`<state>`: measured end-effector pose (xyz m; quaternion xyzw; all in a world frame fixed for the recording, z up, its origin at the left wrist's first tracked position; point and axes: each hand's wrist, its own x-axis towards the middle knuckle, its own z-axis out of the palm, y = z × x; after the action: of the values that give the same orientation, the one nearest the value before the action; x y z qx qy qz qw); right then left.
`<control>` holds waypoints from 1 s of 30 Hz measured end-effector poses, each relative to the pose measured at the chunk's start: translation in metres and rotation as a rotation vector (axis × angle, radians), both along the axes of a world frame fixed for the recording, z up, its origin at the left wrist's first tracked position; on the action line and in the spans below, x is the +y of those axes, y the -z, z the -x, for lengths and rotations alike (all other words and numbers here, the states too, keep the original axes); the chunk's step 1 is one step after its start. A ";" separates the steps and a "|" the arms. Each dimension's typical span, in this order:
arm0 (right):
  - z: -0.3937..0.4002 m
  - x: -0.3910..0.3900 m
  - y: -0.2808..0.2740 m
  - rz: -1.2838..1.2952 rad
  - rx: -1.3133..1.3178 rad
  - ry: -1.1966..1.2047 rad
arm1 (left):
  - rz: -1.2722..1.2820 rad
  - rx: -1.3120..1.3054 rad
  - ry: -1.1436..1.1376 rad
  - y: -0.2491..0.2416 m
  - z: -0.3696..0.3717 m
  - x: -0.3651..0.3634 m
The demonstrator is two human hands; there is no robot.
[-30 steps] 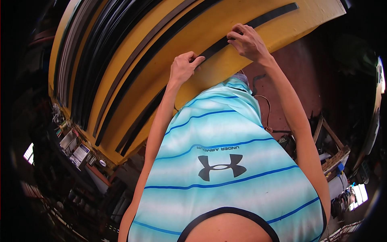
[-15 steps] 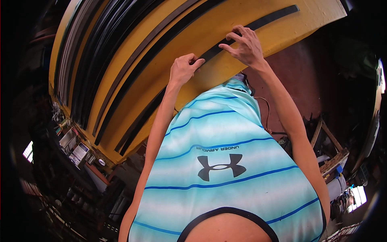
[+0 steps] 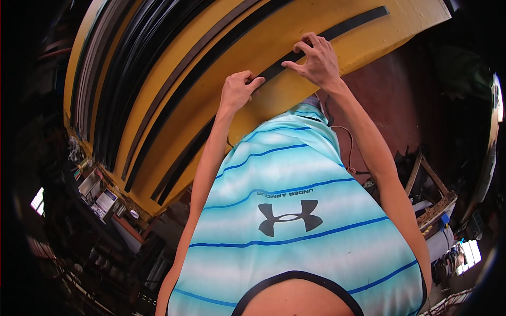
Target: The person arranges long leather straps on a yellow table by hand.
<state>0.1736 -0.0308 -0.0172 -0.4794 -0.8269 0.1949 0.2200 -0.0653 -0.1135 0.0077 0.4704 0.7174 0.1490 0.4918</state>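
A long, flat black strip lies along the near side of the yellow table. My left hand is closed around its middle, with thumb and fingers pinching it near the table's edge. Farther right, my right hand is over the same strip with thumb and bent fingers apart. The thumb points left above the strip, and whether the fingertips press on it I cannot make out. Past my left wrist the dark strip material continues toward the lower left, partly hidden by my forearm.
Beyond my hands, another black strip, a brown strip and a bundle of black strips lie lengthwise on the table. Grey-brown strips sit at its far side. A wooden frame stands at the right above the reddish floor.
My right hand has shifted slightly left along the strip. My left hand remains closed on it, almost in the same place.
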 end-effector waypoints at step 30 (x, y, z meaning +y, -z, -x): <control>0.000 -0.001 0.004 -0.005 0.002 0.021 | 0.067 0.020 0.015 -0.002 0.000 0.006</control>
<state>0.1732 -0.0316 -0.0216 -0.4874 -0.8221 0.1907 0.2241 -0.0658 -0.1072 0.0095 0.4603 0.7236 0.1165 0.5010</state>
